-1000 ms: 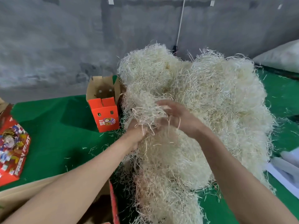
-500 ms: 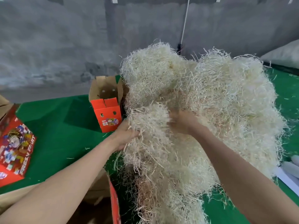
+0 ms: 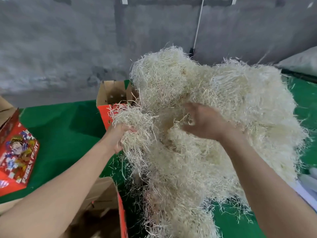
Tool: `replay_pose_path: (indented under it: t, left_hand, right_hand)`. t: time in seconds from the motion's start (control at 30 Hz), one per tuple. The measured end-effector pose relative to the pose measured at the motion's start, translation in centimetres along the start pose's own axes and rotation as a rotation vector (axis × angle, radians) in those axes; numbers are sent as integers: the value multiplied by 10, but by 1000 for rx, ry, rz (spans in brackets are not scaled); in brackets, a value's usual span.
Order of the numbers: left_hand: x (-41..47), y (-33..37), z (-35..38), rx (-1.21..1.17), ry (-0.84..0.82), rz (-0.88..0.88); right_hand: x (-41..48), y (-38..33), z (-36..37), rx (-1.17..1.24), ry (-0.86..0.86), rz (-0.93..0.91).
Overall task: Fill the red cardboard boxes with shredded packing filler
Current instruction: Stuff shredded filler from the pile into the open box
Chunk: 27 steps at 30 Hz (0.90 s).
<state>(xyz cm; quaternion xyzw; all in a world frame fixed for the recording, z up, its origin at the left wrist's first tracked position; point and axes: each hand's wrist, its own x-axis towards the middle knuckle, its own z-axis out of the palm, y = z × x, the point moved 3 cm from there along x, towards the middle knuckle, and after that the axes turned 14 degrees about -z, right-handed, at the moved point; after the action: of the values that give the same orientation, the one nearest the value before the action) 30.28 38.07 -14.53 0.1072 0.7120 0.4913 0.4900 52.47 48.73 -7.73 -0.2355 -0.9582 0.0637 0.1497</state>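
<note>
We find the left hand (image 3: 118, 136) raised over the middle of the counter (image 3: 68, 134), arm reaching in from the near left corner. Its fingers are curled tight around a tuft of filler (image 3: 132, 117). The right hand (image 3: 204, 122) sits against the front of the main filler pile (image 3: 231, 103), palm turned leftward, fingers spread and relaxed. It clamps nothing, and only a few loose strands lie across it.

Against the frame half a second earlier, the right hand has come out of the pile, where it was buried. The left hand has drawn its tuft leftward, partly clear of the heap.

The pile occupies the right half of the counter, from the far edge to the near edge.

A small red box (image 3: 109, 98) stands upright near the far edge, just beside the pile, with its flaps up. The tuft hides its front, and we cannot tell its contents.

A second box (image 3: 103, 194) is open at the near edge. Its inside is dark and unclear.

A printed red box (image 3: 17, 155) lies tilted at the left edge.
</note>
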Motion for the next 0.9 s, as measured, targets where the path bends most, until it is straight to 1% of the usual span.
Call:
replay_pose_path:
  t: [0.03,0.07,0.1,0.13,0.17,0.2,0.23,0.27,0.3,0.33,0.4,0.47,0.53,0.57,0.6,0.63,0.7,0.73,0.8,0.83,0.87,0.9]
  left_hand:
    - [-1,1,1,10,-4,-16]
    - [-2,1,0,6,-22,-30]
    - [-7,3,0,10,-32,-45]
    - [-13,6,-1,19,-58,-40]
    - [-18,9,-3,28,-59,-14]
    - [-20,12,-7,30,-54,7]
    - [-21,14,-10,33,-48,41]
    - [-19,14,-15,66,-32,98]
    - [-16,15,-18,113,-9,111]
    - [-12,14,-18,180,-23,99]
    - [-3,7,-10,393,-164,41]
    - [-13,-2,11,617,-299,12]
    - [-16,-15,34,787,-388,-15]
    - [-19,-22,46,840,-411,-29]
    - [-21,-27,57,852,-393,-30]
    - [-16,-32,65,794,-337,-17]
    - [-9,-30,67,606,-138,27]
    - [-7,-27,63,488,-86,22]
    - [-6,-20,53,231,-83,-26]
    - [-8,-17,48,134,-79,-44]
    - [-10,-14,43,63,-71,-62]
    - [-11,-12,38,-6,-83,-80]
  right_hand:
    - [3,-19,12,208,-30,-37]
    - [1,-35,34,374,-151,-39]
    - [-4,-46,62,377,-340,-44]
    - [-13,-48,89,255,-536,-56]
    - [-23,-40,108,106,-666,-29]
    - [-28,-27,118,4,-690,34]
    - [-32,-14,119,-9,-636,116]
    - [-32,-1,117,53,-544,202]
    - [-29,9,111,185,-417,290]
    - [-26,17,104,363,-292,378]
    - [-19,19,89,699,-56,479]
    - [-15,12,79,834,34,515]
    - [-8,10,78,865,73,524]
    - [-5,7,78,851,101,522]
    - [-1,3,76,829,112,525]
    - [2,0,76,828,105,516]
    - [2,1,72,894,64,505]
    - [-2,4,69,936,25,490]
    - [-11,15,67,952,-42,399]
    - [-16,20,69,886,-86,331]
    - [-20,21,72,763,-145,272]
    - [-24,24,79,555,-218,226]
